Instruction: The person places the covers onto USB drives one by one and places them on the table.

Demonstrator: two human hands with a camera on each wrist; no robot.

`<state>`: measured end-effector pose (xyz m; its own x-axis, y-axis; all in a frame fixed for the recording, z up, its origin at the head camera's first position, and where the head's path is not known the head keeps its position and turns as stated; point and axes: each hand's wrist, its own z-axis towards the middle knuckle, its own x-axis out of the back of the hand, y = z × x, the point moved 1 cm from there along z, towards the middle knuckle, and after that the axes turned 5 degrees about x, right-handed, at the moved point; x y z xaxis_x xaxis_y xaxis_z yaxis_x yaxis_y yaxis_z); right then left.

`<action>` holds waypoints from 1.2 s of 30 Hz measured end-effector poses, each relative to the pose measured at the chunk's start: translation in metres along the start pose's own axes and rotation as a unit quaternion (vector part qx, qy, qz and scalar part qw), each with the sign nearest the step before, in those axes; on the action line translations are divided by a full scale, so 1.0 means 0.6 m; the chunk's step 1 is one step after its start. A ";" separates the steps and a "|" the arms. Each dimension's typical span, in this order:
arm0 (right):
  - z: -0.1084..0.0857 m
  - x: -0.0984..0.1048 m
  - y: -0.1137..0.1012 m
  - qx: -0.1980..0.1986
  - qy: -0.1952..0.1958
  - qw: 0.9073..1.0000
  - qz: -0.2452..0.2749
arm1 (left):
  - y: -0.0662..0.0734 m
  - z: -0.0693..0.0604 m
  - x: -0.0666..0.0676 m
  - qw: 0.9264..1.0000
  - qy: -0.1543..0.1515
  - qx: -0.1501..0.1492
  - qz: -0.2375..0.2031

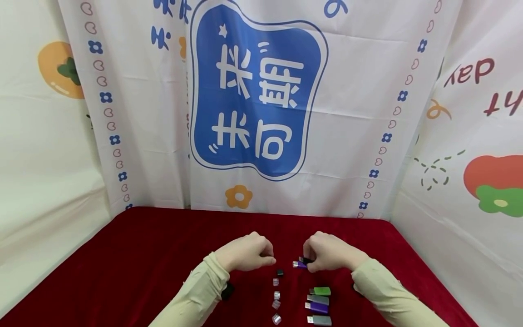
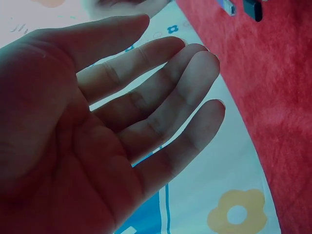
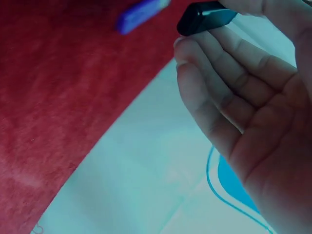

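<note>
My right hand (image 1: 332,252) pinches a black USB stick (image 3: 204,18) between thumb and fingers, its plug end pointing left. Just below that stick, a purple USB stick (image 1: 300,264) lies on the red cloth. My left hand (image 1: 248,252) holds nothing; in the left wrist view its fingers are loosely bent and apart from the thumb. A small black cap (image 1: 279,272) lies on the cloth near the left fingertips. Below it, several clear caps (image 1: 276,295) form a column.
Nearer me on the right, a green USB stick (image 1: 322,291), a grey one (image 1: 318,299), another purple one (image 1: 317,308) and another grey one (image 1: 320,320) lie in a column. Red cloth (image 1: 163,254) covers the table. Printed white curtains (image 1: 351,91) hang behind and at both sides.
</note>
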<state>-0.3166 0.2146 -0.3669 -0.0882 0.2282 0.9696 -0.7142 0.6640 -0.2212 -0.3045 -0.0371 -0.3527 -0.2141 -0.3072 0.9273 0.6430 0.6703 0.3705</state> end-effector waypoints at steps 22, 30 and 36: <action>-0.054 0.056 0.028 -0.026 0.139 0.981 0.133 | 0.025 0.008 -0.002 0.998 0.034 0.024 0.035; -0.057 0.067 0.031 -0.012 0.143 0.979 0.148 | 0.027 0.029 -0.017 0.992 0.030 0.026 0.118; -0.058 0.070 0.034 -0.009 0.159 0.975 0.153 | 0.038 0.055 -0.042 0.976 0.012 0.023 0.215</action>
<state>-0.3107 0.2628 -0.3344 -0.0738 0.6251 0.7770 -0.6754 0.5419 -0.5001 -0.3087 0.0084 -0.3659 0.0870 -0.0064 0.9962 0.6359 0.7701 -0.0506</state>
